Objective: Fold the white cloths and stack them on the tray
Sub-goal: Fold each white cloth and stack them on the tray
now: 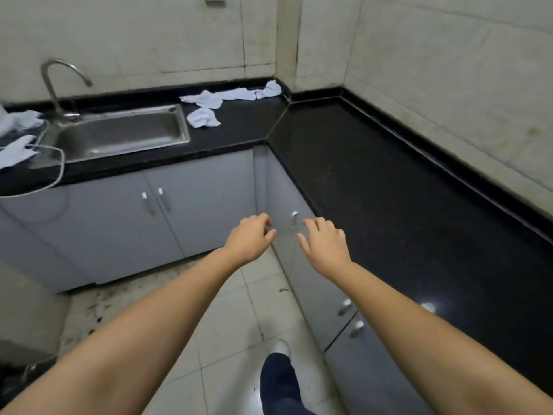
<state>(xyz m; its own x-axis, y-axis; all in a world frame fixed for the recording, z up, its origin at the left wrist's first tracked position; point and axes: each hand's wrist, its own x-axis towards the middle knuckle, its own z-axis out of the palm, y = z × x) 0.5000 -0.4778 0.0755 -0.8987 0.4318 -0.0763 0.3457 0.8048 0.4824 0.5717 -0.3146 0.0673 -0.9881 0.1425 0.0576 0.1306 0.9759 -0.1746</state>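
Near: left hand (250, 238) and right hand (324, 245), both raised over the floor in front of the corner cabinet, side by side, well short of any cloth. Fingers of both loosely curled and slightly spread, holding nothing.

Middle: black tabletop (374, 187) running along the right wall and turning left at the far corner; steel sink (119, 134) set into its left run, faucet (57, 82) behind it.

Far: crumpled white cloth (204, 117) just right of the sink; a strip of further white cloths (233, 95) against the back wall, toward the corner. More white cloths (18, 136) at the far left edge, resting on what may be a wire rack or tray; view too cut off to say.

Step in hand, as judged: reaching for a cloth. Advice: take the nearer crumpled one first, pinch two adjacent corners, shake flat, lay on the bare right run to fold.
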